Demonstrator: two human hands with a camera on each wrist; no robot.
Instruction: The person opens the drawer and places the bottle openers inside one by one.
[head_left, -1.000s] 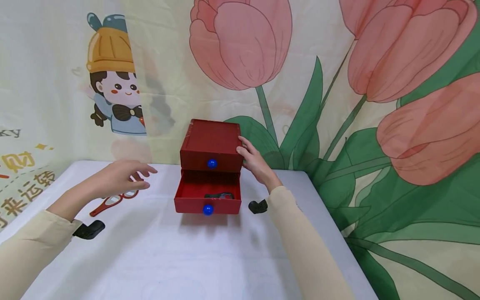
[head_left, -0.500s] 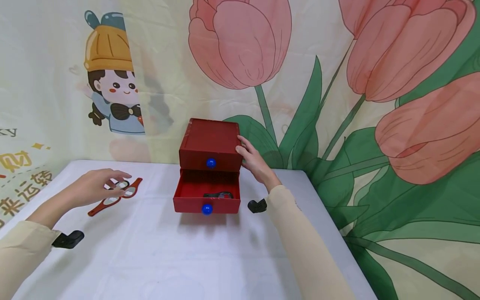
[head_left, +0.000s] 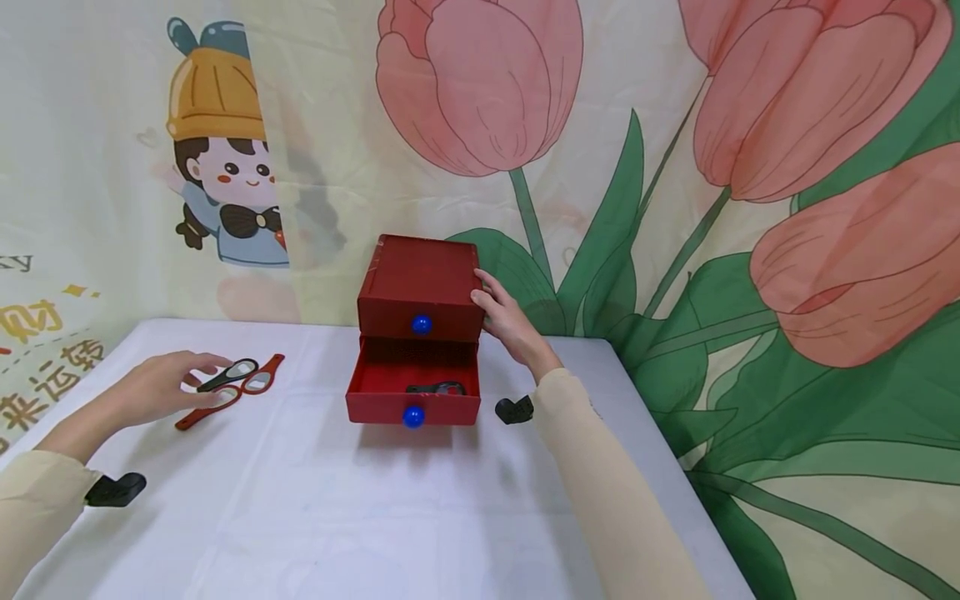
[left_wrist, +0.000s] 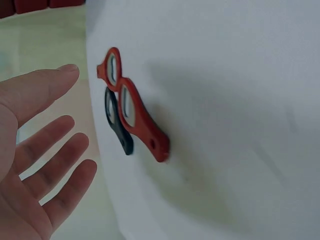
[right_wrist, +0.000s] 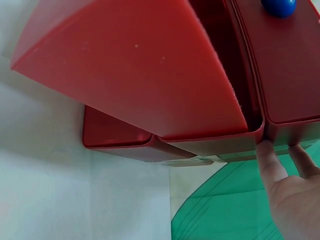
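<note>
White-topped, the table point(head_left: 337, 517) bore a dark-red drawer cabinet point(head_left: 427, 271) toward its far side, its lower drawer point(head_left: 450, 411) pulled out. The right hand point(head_left: 512, 327) touched the cabinet's right side with extended fingers, apparently steadying it. The left hand point(head_left: 153, 387), fingers parted and holding nothing, hovered at three magnifying glasses left of the cabinet; the step looked like a reach, and the next move seemed to call for a low, careful pinch on one frame. Two were red-framed, one red magnifier point(left_wrist: 144, 122) pointing its handle near-left, another red magnifier point(head_left: 264, 375) slanting away; beside them lay a slimmer black magnifier point(head_left: 227, 376). All had clear lenses.
</note>
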